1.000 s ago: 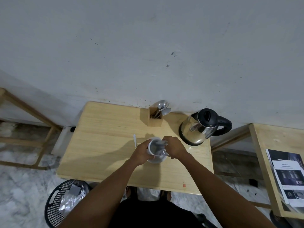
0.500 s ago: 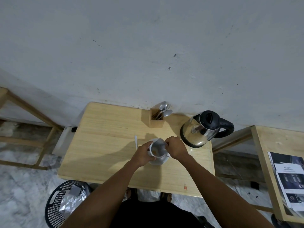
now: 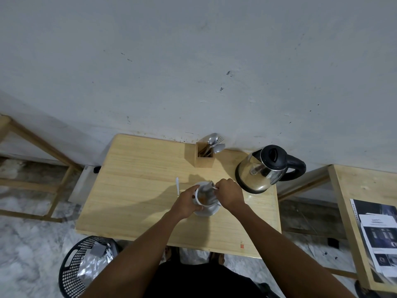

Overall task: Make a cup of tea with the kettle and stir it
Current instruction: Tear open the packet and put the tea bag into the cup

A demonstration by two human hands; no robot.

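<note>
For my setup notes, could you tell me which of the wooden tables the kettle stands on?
The kettle stands on the middle table, where both hands work at the cup; the right-hand table holds only leaflets.

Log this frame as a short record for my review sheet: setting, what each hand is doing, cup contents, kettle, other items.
setting: wooden table against a grey wall
left hand: holds the side of the white cup
right hand: pinches a grey sachet over the cup
cup contents: brownish; powder or liquid unclear
saucer: under the cup
kettle: right of the cup, lid shut, untouched
cutlery holder: behind the cup, holding spoons
bin: on the floor, left of the person
</note>
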